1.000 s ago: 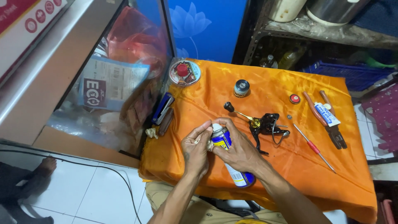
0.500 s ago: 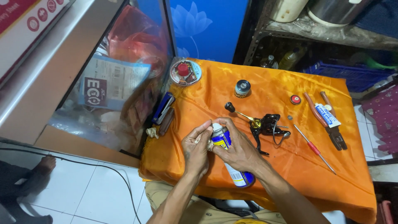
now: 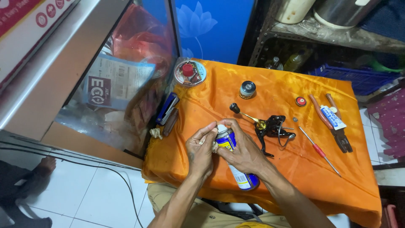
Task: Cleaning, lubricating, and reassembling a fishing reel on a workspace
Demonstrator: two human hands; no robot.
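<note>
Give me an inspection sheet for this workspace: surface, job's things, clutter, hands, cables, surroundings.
Surface: small table draped in orange cloth.
Job's things: blue and yellow spray can, tilted, top near the fingers.
Clutter: black fishing reel, red-handled screwdriver, pliers under a glue tube, round tin, small spool, red cap.
Hands: right hand grips the can; left hand pinches at its nozzle.
Cables: black cable across the tiled floor.
Surroundings: glass-fronted cabinet, metal shelf.

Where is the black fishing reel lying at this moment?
In the head view the black fishing reel lies on the orange cloth, near the table's middle, just beyond the right hand holding the spray can, with the red-handled screwdriver on its right.
</note>
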